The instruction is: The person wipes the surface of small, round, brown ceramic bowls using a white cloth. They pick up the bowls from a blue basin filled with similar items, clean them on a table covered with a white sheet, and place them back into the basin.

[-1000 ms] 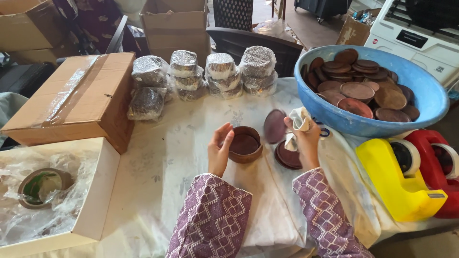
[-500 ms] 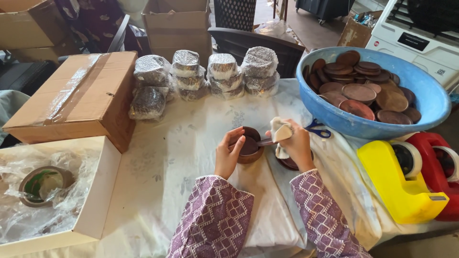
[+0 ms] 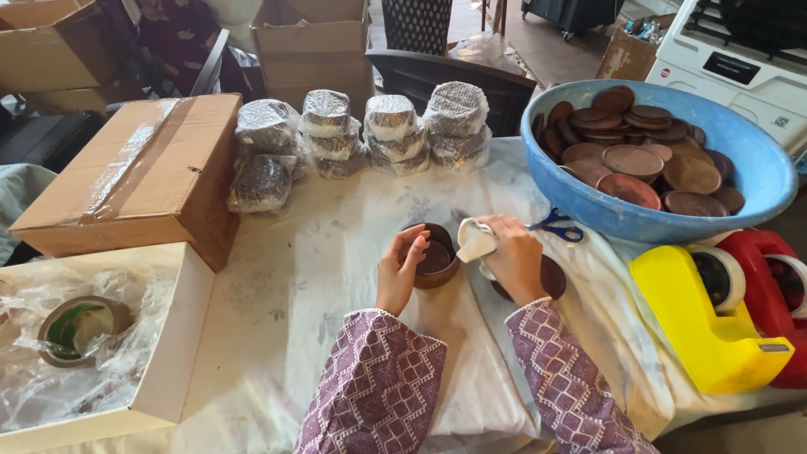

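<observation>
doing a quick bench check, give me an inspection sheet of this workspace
surface: table under a pale printed cloth
job's things: small brown bowl on the cloth; white wad; brown lid flat by the right wrist
clutter: blue basin of brown lids; wrapped stacks; scissors; yellow tape dispenser, red one; sealed carton; open box with plastic and a tape roll
grippers: left hand on the bowl's rim; right hand holds the wad at the bowl
cables: nothing seen
surroundings: more cartons, a dark chair, a white machine
</observation>
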